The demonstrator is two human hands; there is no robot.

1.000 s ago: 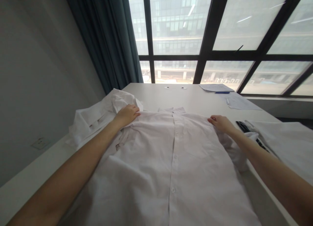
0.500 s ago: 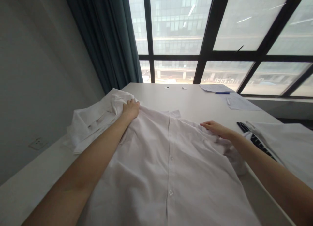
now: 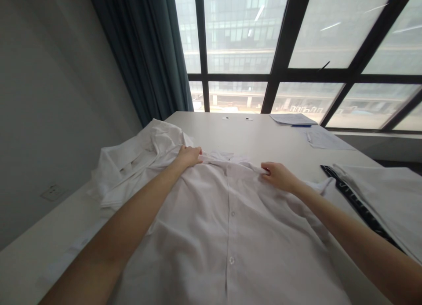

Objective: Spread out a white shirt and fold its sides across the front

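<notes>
A white buttoned shirt (image 3: pixel 227 226) lies front-up on the white table (image 3: pixel 250 133), collar end away from me. My left hand (image 3: pixel 189 156) pinches the shirt's top edge just left of the collar, fingers closed on the cloth. My right hand (image 3: pixel 277 175) grips the top edge right of the collar, fingers curled into the fabric. The collar (image 3: pixel 227 157) bunches up between the two hands.
More crumpled white garments (image 3: pixel 132 157) are piled at the left. A folded white garment with a dark band (image 3: pixel 372 190) lies at the right. Papers (image 3: pixel 325 140) and a blue pen (image 3: pixel 300 125) sit at the far right. A dark curtain (image 3: pixel 145 54) and windows are behind.
Both hands have moved inward from the shirt's shoulders toward the collar and closed on the cloth. The collar now bunches between them, and the right sleeve has flattened out.
</notes>
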